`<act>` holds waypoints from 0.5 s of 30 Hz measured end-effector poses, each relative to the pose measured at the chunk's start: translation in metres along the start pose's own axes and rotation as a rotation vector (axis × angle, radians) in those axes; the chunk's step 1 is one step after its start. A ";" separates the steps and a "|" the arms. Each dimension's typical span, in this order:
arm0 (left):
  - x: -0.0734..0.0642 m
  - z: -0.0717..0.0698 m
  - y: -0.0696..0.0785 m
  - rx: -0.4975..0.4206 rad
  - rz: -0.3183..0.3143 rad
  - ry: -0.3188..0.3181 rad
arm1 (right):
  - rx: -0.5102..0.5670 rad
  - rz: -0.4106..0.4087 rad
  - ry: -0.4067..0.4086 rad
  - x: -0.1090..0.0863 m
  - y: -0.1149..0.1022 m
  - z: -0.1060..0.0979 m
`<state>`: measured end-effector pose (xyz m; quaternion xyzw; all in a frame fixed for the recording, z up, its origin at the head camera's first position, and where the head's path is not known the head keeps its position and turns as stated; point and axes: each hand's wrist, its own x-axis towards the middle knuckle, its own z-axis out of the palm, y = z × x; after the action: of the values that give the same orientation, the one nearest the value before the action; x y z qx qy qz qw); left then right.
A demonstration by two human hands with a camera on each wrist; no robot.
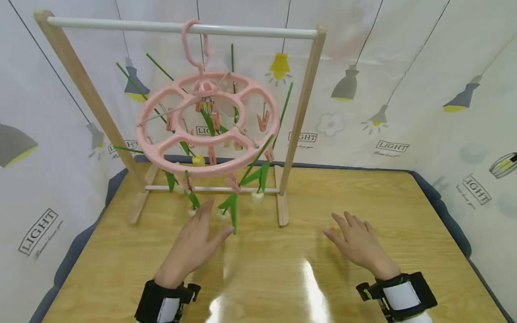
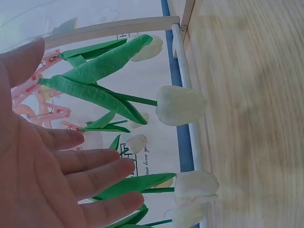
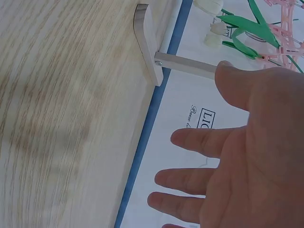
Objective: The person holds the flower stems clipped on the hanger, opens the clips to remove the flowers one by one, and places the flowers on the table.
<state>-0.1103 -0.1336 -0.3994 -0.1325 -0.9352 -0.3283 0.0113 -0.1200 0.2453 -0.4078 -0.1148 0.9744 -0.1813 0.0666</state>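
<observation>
A round pink clip hanger [image 1: 208, 170] hangs by its hook from a small wooden rack. Several artificial white tulips [image 2: 180, 105] with green leaves [image 2: 107, 61] dangle head down from its pink clips [image 1: 263, 121]. One yellow tulip [image 1: 198, 160] shows further back. My left hand [image 1: 191, 244] is held near the front tulips, fingers straight and thumb spread, with nothing in its grasp. To the right of the rack, my right hand [image 1: 359, 242] hovers above the table with its fingers extended and holds nothing.
The rack has wooden posts [image 1: 303, 103], a white top bar [image 1: 121, 24] and wooden feet [image 1: 282, 197] on the wood-grain table [image 1: 343, 193]. Behind stands a white printed curtain [image 1: 424, 116], with dark blue edging [image 1: 428, 188] along the table's border.
</observation>
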 end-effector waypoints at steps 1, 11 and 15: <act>0.000 0.000 0.000 0.001 0.003 0.002 | 0.002 0.000 -0.001 0.001 0.001 0.000; 0.003 -0.006 0.006 -0.096 -0.019 0.002 | 0.001 -0.004 -0.004 0.005 0.002 0.003; 0.007 -0.011 0.011 -0.191 -0.034 0.013 | -0.027 -0.036 0.042 0.010 -0.001 0.000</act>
<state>-0.1153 -0.1301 -0.3836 -0.1148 -0.9016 -0.4171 -0.0009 -0.1296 0.2422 -0.4088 -0.1292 0.9758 -0.1716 0.0414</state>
